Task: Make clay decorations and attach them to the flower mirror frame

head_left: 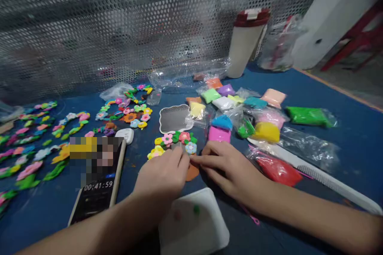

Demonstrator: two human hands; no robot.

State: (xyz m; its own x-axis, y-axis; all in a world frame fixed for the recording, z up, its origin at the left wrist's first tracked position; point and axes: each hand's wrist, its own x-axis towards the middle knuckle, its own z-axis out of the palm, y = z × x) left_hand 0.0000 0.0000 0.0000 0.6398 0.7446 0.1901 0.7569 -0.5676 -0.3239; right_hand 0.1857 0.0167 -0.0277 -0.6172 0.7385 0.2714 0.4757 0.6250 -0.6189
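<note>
My left hand (163,173) is closed, its fingers bent together over the lower middle of a small piece ringed with clay flowers (167,139). Whatever those fingertips pinch is hidden beneath them. From the other side reaches my right hand (230,169), fingers stretched out and slightly apart, the foremost fingertip touching the same spot near the left fingers. Under both hands shows a flat orange-brown clay piece (192,173). Just behind the flowers lies a wavy-edged mirror (174,119). A white board (194,223) with a green and a reddish dot sits nearest me.
Bagged clay in several colours (220,133) covers the right middle. Finished flower-clay rings (72,123) and a phone (98,183) are at left. A white earbud case (125,136), a tumbler (248,44) and a long white strip (329,179) lie around. Perforated metal (119,28) closes the back.
</note>
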